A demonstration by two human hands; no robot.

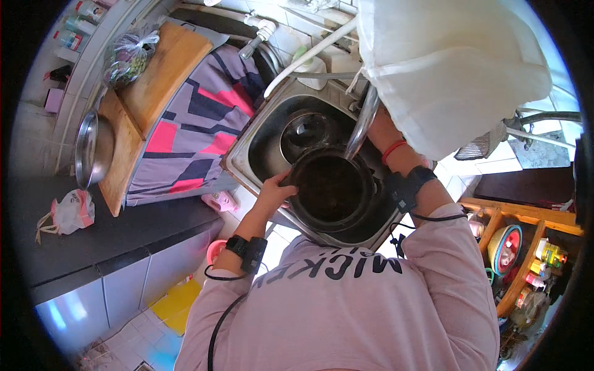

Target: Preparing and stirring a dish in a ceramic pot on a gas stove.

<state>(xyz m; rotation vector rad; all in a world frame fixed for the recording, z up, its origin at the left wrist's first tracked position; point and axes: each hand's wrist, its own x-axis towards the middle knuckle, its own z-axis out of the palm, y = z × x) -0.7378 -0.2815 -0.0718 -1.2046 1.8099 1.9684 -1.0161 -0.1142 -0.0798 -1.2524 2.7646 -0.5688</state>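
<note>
A dark round pot (330, 192) is tilted under the metal spout of a faucet (364, 123), over a stainless steel sink (260, 153). My left hand (277, 189) grips the pot's left rim, thumb on the inside. My right hand (381, 125) is behind the spout near the faucet's base, its fingers hidden by the spout and a hanging white cloth; what it touches cannot be seen. Behind the pot, a round shiny lid or pan (306, 130) lies in the basin. No water stream can be made out.
White cloth (455, 69) hangs at the upper right. A soap bottle (313, 72) stands behind the sink. To the left are a patterned cloth (195, 134), wooden boards (162, 69), a metal bowl (95, 148) and a dark counter (153, 236). Wooden shelves (519, 269) hold basins and bottles at right.
</note>
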